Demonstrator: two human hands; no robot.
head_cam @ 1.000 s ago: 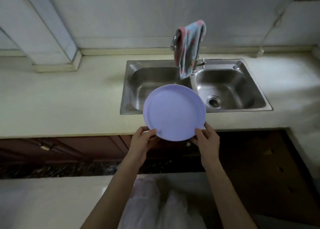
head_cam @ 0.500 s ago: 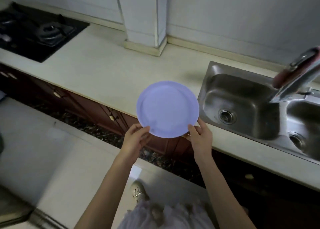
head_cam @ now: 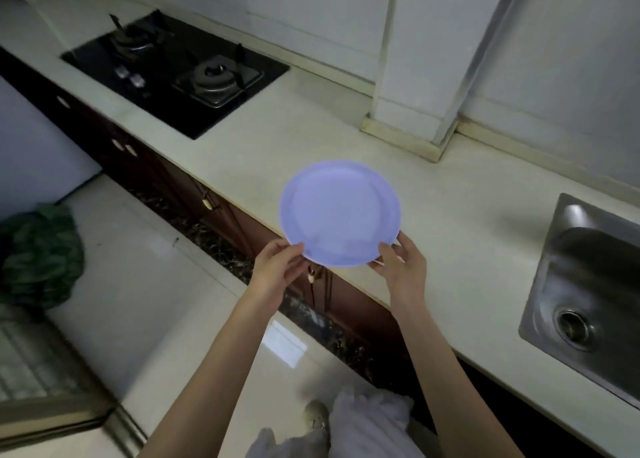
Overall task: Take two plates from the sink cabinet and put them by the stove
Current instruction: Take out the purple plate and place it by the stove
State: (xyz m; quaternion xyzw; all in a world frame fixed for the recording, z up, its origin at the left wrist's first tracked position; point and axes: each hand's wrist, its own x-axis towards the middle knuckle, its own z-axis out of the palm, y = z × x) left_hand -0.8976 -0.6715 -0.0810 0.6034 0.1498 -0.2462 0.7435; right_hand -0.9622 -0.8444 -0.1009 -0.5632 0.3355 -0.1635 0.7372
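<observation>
I'm carrying the lilac plate [head_cam: 340, 212] (maybe two stacked), my left hand [head_cam: 277, 267] and right hand [head_cam: 401, 267] each pinching its near rim; next, set it on the table [head_cam: 311, 125] beside the stove [head_cam: 173, 69], at ten o'clock.

plate [head_cam: 340, 211] lilac | stove [head_cam: 173, 71] blk | counter [head_cam: 450, 215] cream | cabinets [head_cam: 166, 177] dk brown

one purple plate [head_cam: 340, 212], two hands, one two-burner stove [head_cam: 173, 73], one sink [head_cam: 588, 298].
</observation>
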